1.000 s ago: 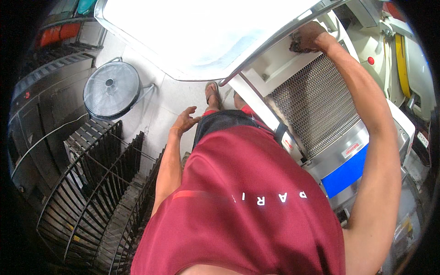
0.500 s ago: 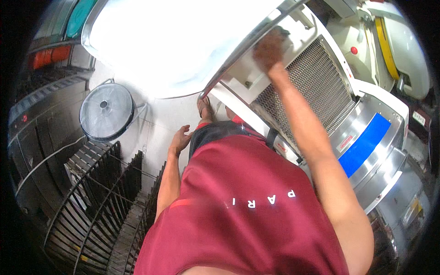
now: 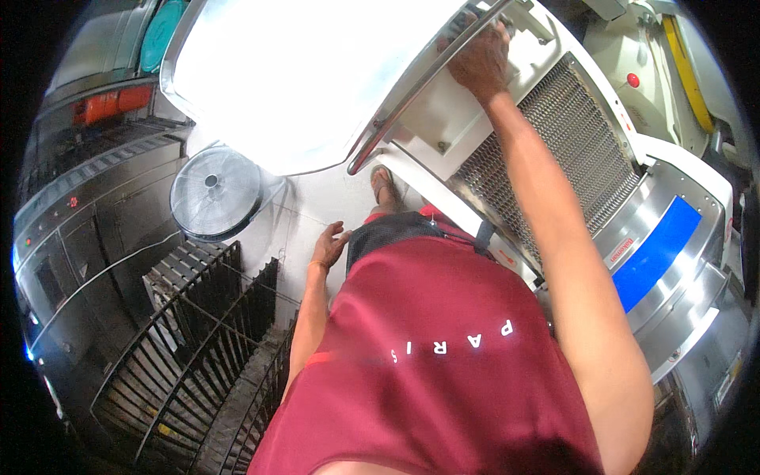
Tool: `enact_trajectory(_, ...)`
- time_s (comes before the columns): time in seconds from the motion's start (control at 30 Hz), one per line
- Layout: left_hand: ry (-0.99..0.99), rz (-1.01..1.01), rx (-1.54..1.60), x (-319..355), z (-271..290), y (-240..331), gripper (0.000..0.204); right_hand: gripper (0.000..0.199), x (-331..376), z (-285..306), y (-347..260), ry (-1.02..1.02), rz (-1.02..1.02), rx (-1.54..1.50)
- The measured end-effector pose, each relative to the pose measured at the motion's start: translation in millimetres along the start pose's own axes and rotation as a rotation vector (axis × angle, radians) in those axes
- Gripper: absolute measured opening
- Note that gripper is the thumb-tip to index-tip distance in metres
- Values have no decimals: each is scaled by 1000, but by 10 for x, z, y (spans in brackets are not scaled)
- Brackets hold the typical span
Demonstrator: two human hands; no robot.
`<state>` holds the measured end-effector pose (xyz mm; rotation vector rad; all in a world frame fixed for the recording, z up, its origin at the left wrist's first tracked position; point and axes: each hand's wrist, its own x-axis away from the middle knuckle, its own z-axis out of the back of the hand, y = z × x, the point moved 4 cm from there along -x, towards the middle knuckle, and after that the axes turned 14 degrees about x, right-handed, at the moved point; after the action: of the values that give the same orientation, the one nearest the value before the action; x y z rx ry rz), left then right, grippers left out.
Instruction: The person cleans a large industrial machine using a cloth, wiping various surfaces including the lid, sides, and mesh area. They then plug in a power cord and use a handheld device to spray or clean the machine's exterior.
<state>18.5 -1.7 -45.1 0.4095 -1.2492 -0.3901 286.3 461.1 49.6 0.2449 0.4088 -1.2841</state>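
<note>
My right hand [image 3: 480, 65] reaches to the upper part of a white machine [image 3: 427, 127], beside its metal mesh belt [image 3: 546, 142]. Its fingers look curled at a small dark and shiny part, partly behind a metal rail [image 3: 431, 75]; what they grip cannot be made out. Down at my side hangs my left hand [image 3: 331, 244], open and with nothing in it, its fingers loosely bent. A big white tray-like surface [image 3: 293, 71], very bright, juts out to the left of the rail.
A round stool [image 3: 215, 194] stands on the pale floor at left. Nearer are black metal racks [image 3: 190, 348]. Dark cabinets [image 3: 103, 229] line the left side. On the machine's right sits a steel cover with a blue strip [image 3: 657, 253]; a red button [image 3: 632, 80] is farther back.
My right hand has moved slightly up along the machine, toward the rail. The whole view has shifted a little to the right. My left hand still hangs empty.
</note>
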Motion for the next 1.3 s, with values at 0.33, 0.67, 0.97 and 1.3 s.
enact_trajectory(0.33, -20, 6, -26, 170, -63, -184, 54, 47, 429, 176, -520, -96, 865, -393)
enact_trajectory(0.67, -72, -66, 76, 407, -169, -649, 51, 29, -424, -410, -706, -556, 522, -300)
enact_trajectory(0.97, -6, 74, 298, 501, -251, -769, 51, 17, 28, -299, -347, -71, 955, -500)
enact_trajectory(1.3, -74, 95, 193, 417, -294, -330, 61, 50, 512, 459, -542, -568, 1114, -364)
